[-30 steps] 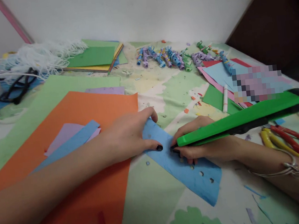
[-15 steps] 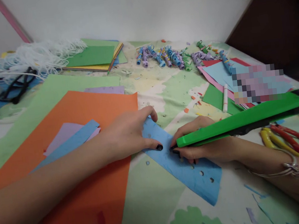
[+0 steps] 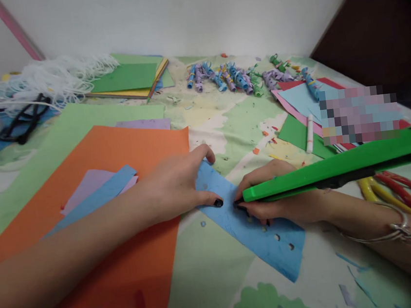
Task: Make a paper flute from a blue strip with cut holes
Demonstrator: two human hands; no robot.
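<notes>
A blue paper strip (image 3: 258, 232) with several punched holes lies slantwise on the patterned tablecloth. My left hand (image 3: 179, 183) rests flat on its upper end, fingers stretched out and the black-nailed thumb pressing the paper. My right hand (image 3: 279, 197) is closed round the near end of a long green tool (image 3: 339, 167) with a black far end. The tool's tip meets the strip just right of my left thumb. A metal bangle (image 3: 397, 233) sits on my right wrist.
An orange sheet (image 3: 117, 153) lies on light green paper, with lilac and blue pieces on top. Rolled paper curls (image 3: 227, 78) line the back. A white marker (image 3: 309, 134), stacked coloured sheets (image 3: 127, 79), white string (image 3: 57, 74), black scissors (image 3: 26, 121) and red-and-yellow-handled pliers (image 3: 396, 188) lie around.
Both hands stay where they were on the blue strip. The far end of the green tool has shifted slightly to the right.
</notes>
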